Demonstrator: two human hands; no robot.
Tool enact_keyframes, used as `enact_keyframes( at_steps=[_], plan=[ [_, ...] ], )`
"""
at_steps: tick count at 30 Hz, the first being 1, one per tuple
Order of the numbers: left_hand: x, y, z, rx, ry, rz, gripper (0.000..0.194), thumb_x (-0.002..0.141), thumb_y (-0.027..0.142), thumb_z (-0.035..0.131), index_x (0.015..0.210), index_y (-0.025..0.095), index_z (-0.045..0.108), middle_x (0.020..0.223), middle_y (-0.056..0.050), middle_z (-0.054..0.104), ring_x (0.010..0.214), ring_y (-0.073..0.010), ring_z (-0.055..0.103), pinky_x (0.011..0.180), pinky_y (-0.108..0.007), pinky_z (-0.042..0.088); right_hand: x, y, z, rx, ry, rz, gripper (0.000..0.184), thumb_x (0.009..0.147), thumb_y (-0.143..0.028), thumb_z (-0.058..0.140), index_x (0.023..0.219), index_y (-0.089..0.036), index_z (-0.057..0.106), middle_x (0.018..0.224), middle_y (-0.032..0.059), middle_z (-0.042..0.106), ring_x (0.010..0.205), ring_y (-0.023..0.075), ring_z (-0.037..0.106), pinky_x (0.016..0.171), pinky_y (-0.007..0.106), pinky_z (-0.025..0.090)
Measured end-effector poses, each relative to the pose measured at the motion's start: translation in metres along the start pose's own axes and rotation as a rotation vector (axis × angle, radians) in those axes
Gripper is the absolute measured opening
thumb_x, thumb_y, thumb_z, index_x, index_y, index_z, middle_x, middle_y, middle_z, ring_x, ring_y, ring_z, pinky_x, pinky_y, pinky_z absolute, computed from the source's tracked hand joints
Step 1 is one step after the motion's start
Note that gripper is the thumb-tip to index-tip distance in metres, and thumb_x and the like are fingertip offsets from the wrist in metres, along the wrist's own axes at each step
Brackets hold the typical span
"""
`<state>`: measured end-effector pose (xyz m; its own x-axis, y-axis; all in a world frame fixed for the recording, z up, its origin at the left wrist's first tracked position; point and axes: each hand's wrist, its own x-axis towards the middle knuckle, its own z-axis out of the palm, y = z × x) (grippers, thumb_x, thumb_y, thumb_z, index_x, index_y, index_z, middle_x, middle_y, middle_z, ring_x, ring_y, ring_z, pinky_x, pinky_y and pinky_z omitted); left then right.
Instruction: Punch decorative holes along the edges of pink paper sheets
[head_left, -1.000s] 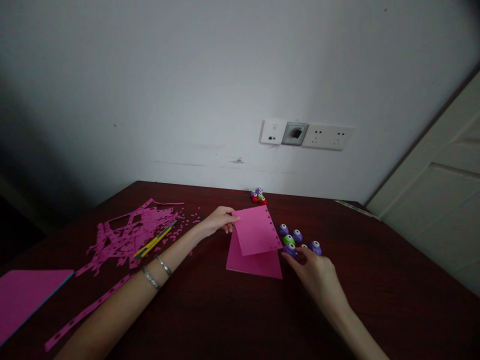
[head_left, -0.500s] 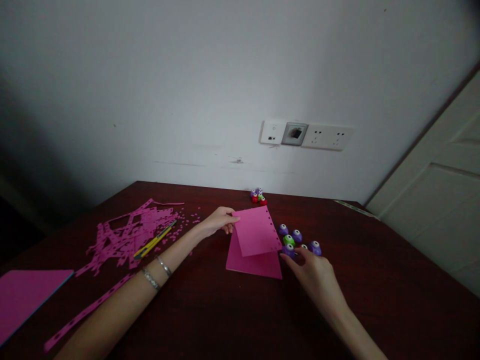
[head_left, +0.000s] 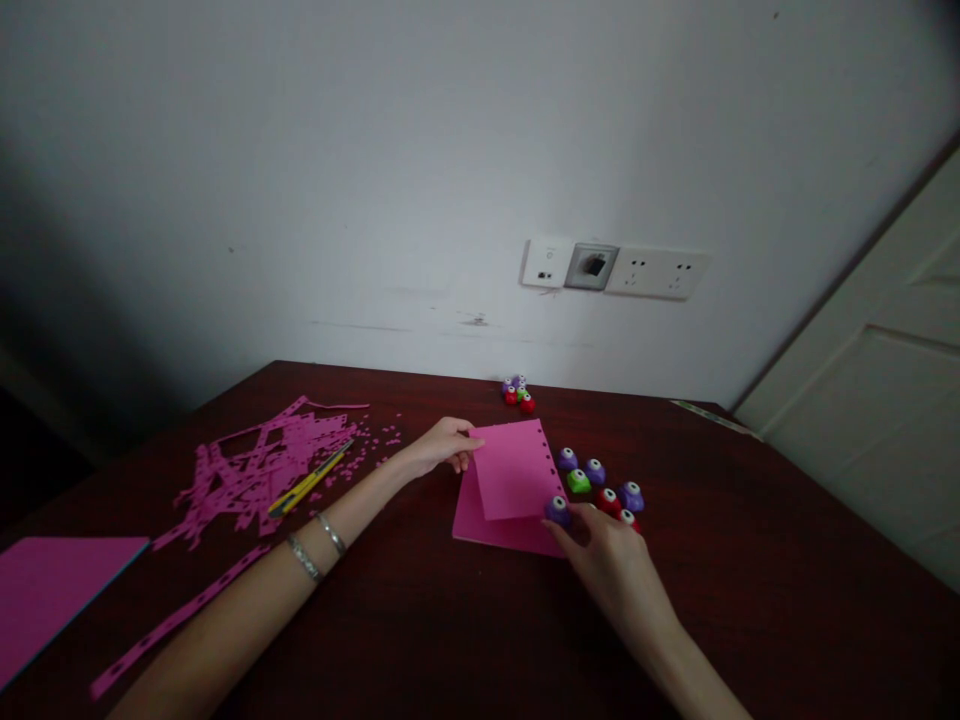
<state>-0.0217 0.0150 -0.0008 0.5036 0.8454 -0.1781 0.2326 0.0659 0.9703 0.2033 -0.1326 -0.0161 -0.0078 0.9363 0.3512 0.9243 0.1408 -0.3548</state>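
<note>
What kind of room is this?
Perhaps a home or small office: a dark wooden table stands against a plain wall with sockets, beside a panelled white door.

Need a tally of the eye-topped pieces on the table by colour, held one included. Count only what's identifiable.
Purple pieces: 6
Red pieces: 4
Green pieces: 2
Total: 12
A pale bit beside the right hand is too hidden to identify, so not counted.
</note>
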Motion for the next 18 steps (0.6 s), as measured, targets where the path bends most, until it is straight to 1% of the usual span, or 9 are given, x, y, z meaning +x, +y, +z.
enact_keyframes(
  at_steps=[4,8,12,15,17,18],
  plan=[
    [-0.001,0.0,0.0,0.015,-0.006,-0.006,0.022,0.073,0.032,0.063,0.079,0.012,0.055,0.049,0.001,0.054,0.041,-0.0085,0.051,0.042,-0.02,0.04,-0.002,-0.008,0.002,-0.022,-0.029,-0.022,0.022,0.082,-0.037,0.052,0.077,-0.018,0.061,0.066,0.0052,0.065,0.057,0.0181,0.061,0.054,0.027,0.044],
    [0.001,-0.005,0.0,0.039,-0.021,0.001,0.026,0.072,0.036,0.063,0.079,0.013,0.054,0.05,0.001,0.055,0.041,-0.0088,0.051,0.041,-0.021,0.04,-0.003,-0.014,0.004,-0.021,-0.04,-0.056,0.019,0.083,-0.034,0.052,0.075,-0.018,0.059,0.069,0.0054,0.064,0.058,0.0171,0.06,0.054,0.026,0.043],
    [0.002,-0.01,-0.001,0.095,-0.043,0.017,0.027,0.072,0.038,0.062,0.078,0.013,0.054,0.049,0.002,0.053,0.04,-0.0083,0.049,0.04,-0.02,0.037,-0.004,-0.016,0.009,-0.055,-0.061,-0.083,0.021,0.083,-0.034,0.053,0.071,-0.018,0.057,0.068,0.0049,0.063,0.057,0.0167,0.059,0.052,0.025,0.04],
    [0.004,-0.013,-0.001,0.213,-0.042,0.036,0.025,0.075,0.038,0.057,0.078,0.013,0.054,0.046,0.004,0.049,0.038,-0.0079,0.045,0.038,-0.019,0.031,-0.004,-0.017,0.015,-0.088,-0.07,-0.109,0.021,0.083,-0.034,0.052,0.07,-0.018,0.056,0.067,0.0042,0.063,0.055,0.0169,0.059,0.05,0.025,0.038],
    [0.005,-0.014,0.0,0.356,-0.008,0.056,0.023,0.077,0.035,0.055,0.081,0.013,0.056,0.049,0.002,0.051,0.042,-0.0094,0.048,0.042,-0.021,0.033,-0.004,-0.017,0.019,-0.096,-0.068,-0.124,0.021,0.083,-0.034,0.052,0.07,-0.018,0.056,0.066,0.0039,0.063,0.054,0.017,0.059,0.049,0.025,0.038],
    [0.005,-0.013,0.001,0.454,0.036,0.069,0.023,0.077,0.033,0.056,0.084,0.012,0.057,0.055,0.0,0.055,0.048,-0.0115,0.052,0.047,-0.022,0.037,-0.004,-0.017,0.021,-0.094,-0.064,-0.129,0.021,0.083,-0.035,0.052,0.071,-0.018,0.056,0.065,0.0037,0.063,0.054,0.0171,0.059,0.049,0.025,0.038]
  ],
)
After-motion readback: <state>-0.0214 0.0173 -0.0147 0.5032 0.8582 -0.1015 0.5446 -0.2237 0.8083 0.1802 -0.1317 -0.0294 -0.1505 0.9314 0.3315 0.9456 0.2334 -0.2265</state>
